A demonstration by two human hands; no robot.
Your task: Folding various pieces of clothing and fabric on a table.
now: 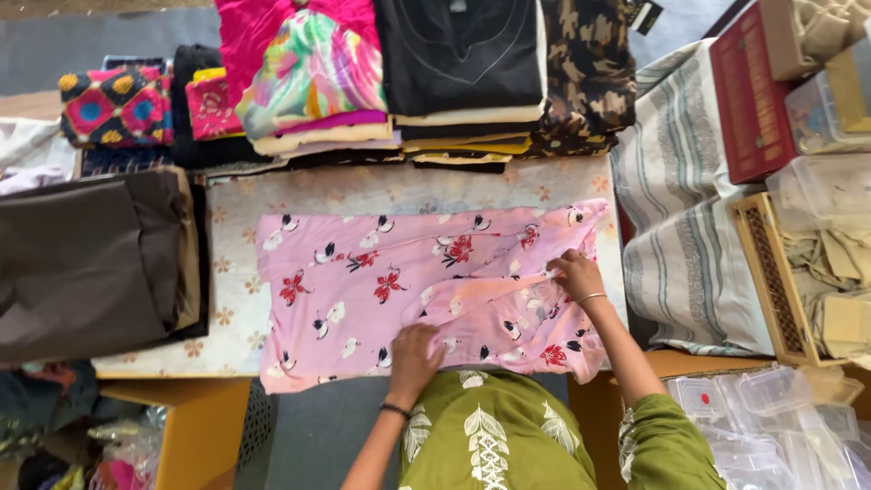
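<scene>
A pink garment (363,281) printed with red flowers and black-and-white birds lies spread on a pale floral table cover (238,227). My left hand (415,349) rests flat on the garment's near edge, fingers pressing the cloth. My right hand (574,272), with a thin bangle at the wrist, pinches a fold of the same garment near its right end. A part of the cloth is folded over between the two hands.
Stacks of folded clothes (454,82) line the far edge. A dark brown folded pile (91,259) sits at the left. Striped grey-white fabric (680,227), a red box (748,95), a wooden tray (771,281) and clear plastic containers (771,417) crowd the right.
</scene>
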